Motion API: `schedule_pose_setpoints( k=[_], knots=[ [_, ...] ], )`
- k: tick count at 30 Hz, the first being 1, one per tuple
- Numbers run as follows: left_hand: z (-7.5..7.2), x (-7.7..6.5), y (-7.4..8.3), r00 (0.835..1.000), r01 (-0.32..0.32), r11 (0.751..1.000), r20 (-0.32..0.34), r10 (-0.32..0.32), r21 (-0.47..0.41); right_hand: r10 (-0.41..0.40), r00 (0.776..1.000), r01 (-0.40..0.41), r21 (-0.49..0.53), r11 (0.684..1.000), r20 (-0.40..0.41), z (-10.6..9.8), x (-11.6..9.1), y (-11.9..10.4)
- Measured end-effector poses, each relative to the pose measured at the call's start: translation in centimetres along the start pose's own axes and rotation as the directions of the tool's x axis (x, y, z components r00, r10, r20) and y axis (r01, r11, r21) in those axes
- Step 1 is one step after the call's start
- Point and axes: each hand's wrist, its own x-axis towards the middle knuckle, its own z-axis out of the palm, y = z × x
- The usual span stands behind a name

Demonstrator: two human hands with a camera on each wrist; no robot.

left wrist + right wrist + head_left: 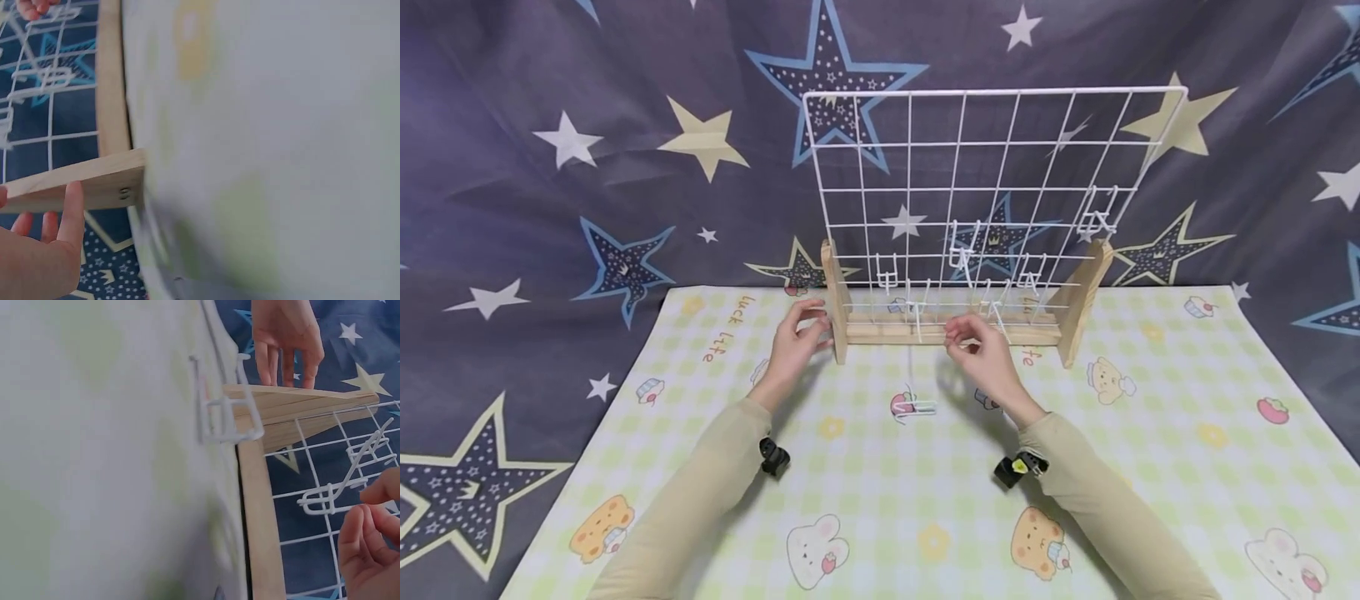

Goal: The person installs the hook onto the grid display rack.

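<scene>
A white wire grid panel [957, 190] stands upright between two wooden side supports. My left hand [797, 342] is beside the left wooden support [81, 178], its extended fingers at the outer face. My right hand [988, 358] hovers in front of the lower grid, thumb and fingers loosely bent with nothing visible between them. Close to its fingertips in the right wrist view, a white wire hook [325, 500] hangs on the grid with its prong sticking out. Another white hook [915, 408] lies on the tablecloth between the hands.
Several more white hooks hang on the grid, one [1097, 212] at the far right and one [962, 250] near the middle. A wooden crossbar [887, 335] joins the supports at the base. Beneath is a checked tablecloth [865, 508]; a dark star-patterned curtain [647, 75] hangs behind.
</scene>
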Motion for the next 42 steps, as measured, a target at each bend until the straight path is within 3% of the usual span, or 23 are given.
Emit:
schedule_pose_setpoints(
  k=[3,10,15,21,26,31,33,38,42],
  knots=[
    [-0.2,-0.7,-0.4,0.999,0.006,1.0,0.039,-0.006,0.008,-0.002,1.0,0.003,-0.029,1.0,0.029,-0.5,-0.5,1.2],
    [-0.5,-1.8,-0.6,0.999,-0.012,0.999,0.041,0.014,-0.033,0.029,0.995,-0.023,-0.072,0.997,0.093,-1.7,-1.0,5.8],
    [0.1,-2.5,-0.7,0.986,-0.014,1.0,0.163,0.018,-0.023,0.041,0.993,-0.033,-0.069,0.997,0.11,-3.3,-1.6,7.1],
    [1.7,-3.0,-1.1,0.94,-0.06,0.997,0.34,0.038,0.055,0.03,0.987,-0.009,-0.132,0.991,0.157,-5.3,-2.1,7.8],
    [3.4,-3.0,-1.5,0.878,-0.044,0.985,0.476,-0.043,0.169,0.031,0.982,0.006,-0.192,0.981,0.188,-7.3,-2.5,8.4],
    [5.1,-3.0,-1.7,0.821,-0.051,0.968,0.562,-0.098,0.244,0.05,0.985,-0.011,-0.227,0.974,0.166,-9.9,-2.5,8.8],
    [5.7,-3.0,-1.7,0.811,-0.055,0.963,0.574,-0.111,0.265,0.05,0.989,-0.016,-0.24,0.971,0.136,-11.0,-2.3,8.9],
    [6.8,-2.7,-1.9,0.805,-0.064,0.948,0.577,-0.136,0.313,0.006,0.999,0.003,-0.269,0.963,0.031,-13.4,-1.9,9.0],
    [7.5,-2.4,-2.0,0.779,-0.08,0.938,0.609,-0.153,0.338,0.003,0.999,-0.018,-0.288,0.957,-0.054,-14.6,-1.7,7.5]
  ],
)
